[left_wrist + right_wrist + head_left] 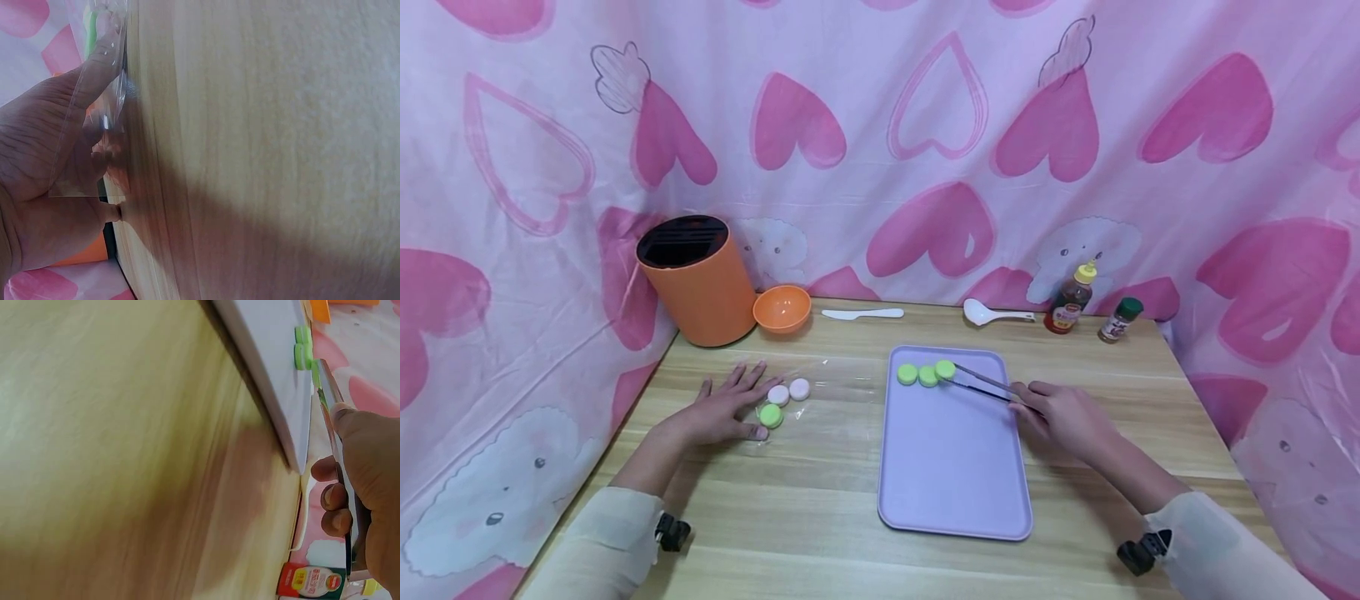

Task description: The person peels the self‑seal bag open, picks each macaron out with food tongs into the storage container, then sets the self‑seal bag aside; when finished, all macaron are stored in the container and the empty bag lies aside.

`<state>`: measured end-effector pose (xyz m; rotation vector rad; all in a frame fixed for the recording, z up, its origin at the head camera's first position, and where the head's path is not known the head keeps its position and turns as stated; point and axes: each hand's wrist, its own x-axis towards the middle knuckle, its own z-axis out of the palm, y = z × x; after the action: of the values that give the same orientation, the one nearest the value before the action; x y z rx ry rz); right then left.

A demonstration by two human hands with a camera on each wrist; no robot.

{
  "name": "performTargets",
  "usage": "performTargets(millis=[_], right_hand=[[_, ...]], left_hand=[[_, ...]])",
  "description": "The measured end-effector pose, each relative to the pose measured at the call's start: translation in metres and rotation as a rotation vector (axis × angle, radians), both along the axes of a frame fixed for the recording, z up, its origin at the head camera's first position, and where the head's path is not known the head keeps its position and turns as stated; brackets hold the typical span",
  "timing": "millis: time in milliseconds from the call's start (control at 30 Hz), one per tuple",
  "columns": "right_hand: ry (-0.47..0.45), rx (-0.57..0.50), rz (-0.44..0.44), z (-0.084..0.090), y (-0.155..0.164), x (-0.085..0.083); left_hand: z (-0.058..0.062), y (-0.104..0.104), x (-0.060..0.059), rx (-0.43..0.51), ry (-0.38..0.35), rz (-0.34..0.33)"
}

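Three green discs (927, 374) in a row on the purple tray (955, 467), far end | risk: third disc, pinched by tongs (988, 386), could slip or knock its neighbour | right hand (1063, 417) fingers curled, squeezing tongs | left hand (726, 408) fingers spread flat on clear bag (790, 392) holding two pale discs and one green

I see a light wooden tabletop (820, 500) with lengthwise grain, its far edge pushed against a pink cloth backdrop (880, 125). The cloth wraps round the left and right edges too, closing in three sides. It is printed with dark pink hearts (797, 125), outlined hearts (936, 100) and pale white cartoon animals (1082, 246), and creased with fold lines. Light is even and soft, with faint shadows on the wood. No floor or window shows.
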<state>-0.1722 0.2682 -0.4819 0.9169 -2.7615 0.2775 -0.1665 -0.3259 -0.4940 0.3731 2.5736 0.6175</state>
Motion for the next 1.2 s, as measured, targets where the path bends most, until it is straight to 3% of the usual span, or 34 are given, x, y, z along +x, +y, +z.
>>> performTargets(millis=[700,1200], right_hand=[[-0.024,0.05,-0.017,-0.016,0.008,-0.001],[-0.106,0.041,-0.047,-0.001,0.005,0.001]], left_hand=[[-0.001,-0.001,-0.001,0.003,-0.009,0.004],[-0.002,-0.001,-0.001,0.007,-0.002,0.005]])
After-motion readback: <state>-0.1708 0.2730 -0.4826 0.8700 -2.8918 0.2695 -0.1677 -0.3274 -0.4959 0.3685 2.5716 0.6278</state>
